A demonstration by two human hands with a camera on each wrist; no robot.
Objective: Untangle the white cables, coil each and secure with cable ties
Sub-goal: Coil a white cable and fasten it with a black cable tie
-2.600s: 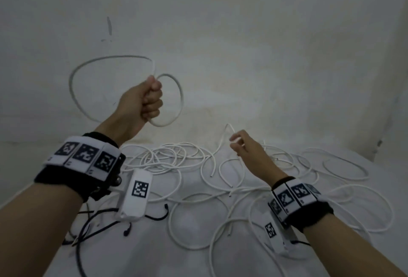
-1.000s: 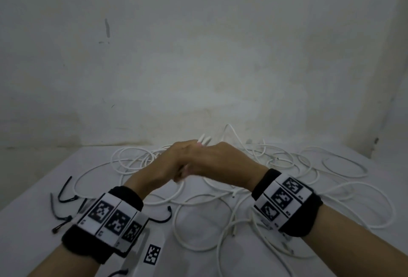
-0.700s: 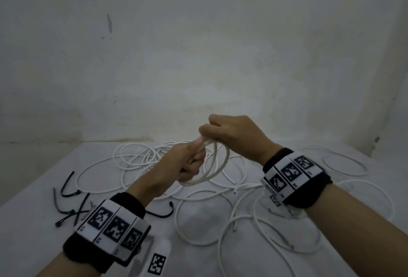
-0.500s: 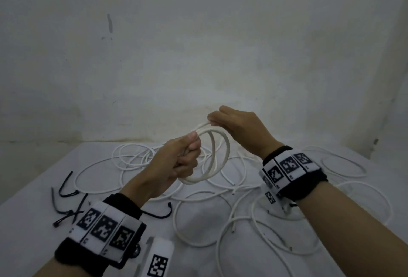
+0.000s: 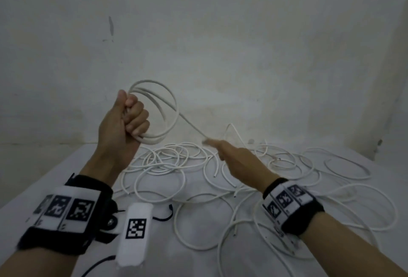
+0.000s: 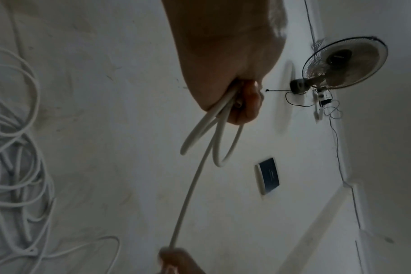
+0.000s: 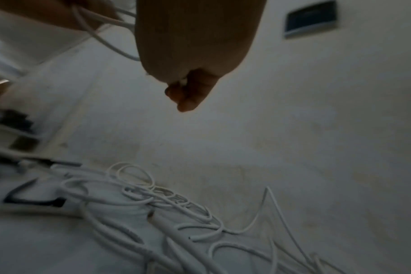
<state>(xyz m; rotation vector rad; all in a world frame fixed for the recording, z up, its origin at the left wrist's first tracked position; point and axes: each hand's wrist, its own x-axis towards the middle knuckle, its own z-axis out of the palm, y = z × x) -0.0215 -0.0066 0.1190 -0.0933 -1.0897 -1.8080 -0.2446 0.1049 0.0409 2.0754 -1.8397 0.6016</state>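
Note:
My left hand [image 5: 134, 117] is raised above the table and grips a small coil of white cable [image 5: 164, 108] of about three loops. In the left wrist view the loops [image 6: 214, 140] hang from the closed fingers [image 6: 244, 103]. The coil's free tail [image 5: 189, 124] runs taut down and to the right, where my right hand [image 5: 212, 143] pinches it at blurred fingertips. In the right wrist view the fingers [image 7: 188, 94] are curled and the pinch itself is hidden. A tangle of white cables [image 5: 220, 177] lies on the white table [image 5: 44, 184] below both hands.
A black cable tie [image 5: 164, 216] lies near my left wrist, and another black tie [image 7: 35, 198] shows blurred at the table's left. The wall [image 5: 242, 44] stands close behind the pile. A wall fan [image 6: 343, 63] and a dark panel [image 6: 269, 176] hang on it.
My left hand has lifted the coil higher and to the left. My right hand has left the coil and dropped to the right, drawing the tail out straight.

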